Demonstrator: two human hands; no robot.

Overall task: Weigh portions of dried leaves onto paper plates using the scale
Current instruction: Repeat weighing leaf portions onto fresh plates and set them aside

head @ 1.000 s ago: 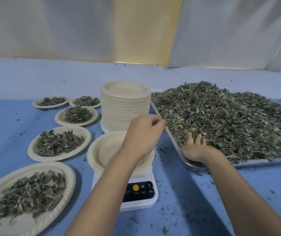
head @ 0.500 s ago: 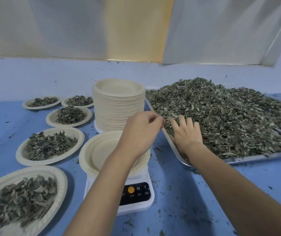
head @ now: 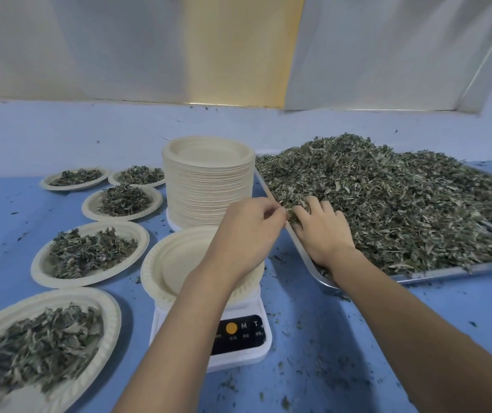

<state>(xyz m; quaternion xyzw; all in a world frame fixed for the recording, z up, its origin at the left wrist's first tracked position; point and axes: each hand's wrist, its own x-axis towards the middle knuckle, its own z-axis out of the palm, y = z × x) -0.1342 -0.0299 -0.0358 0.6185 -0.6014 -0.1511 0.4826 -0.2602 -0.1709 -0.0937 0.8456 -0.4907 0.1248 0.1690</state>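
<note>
A heap of dried leaves [head: 393,204] fills a metal tray [head: 435,273] on the right. My right hand [head: 323,231] lies on the heap's near-left corner, its fingers curled into the leaves. My left hand [head: 247,234] hovers over the scale with its fingers pinched together at the tray's left rim, touching the right hand's fingertips. I cannot see anything inside it. An empty paper plate [head: 176,263] sits on the white scale [head: 238,335], partly hidden by my left forearm.
A tall stack of empty paper plates [head: 209,186] stands behind the scale. Several plates filled with leaves [head: 90,254] lie on the blue table to the left, the nearest one [head: 39,347] at the front left. Leaf crumbs litter the table on the right.
My right hand slid left along the tray's near edge onto the leaves beside my left hand, and its fingers went from spread to curled. My left hand stayed nearly still.
</note>
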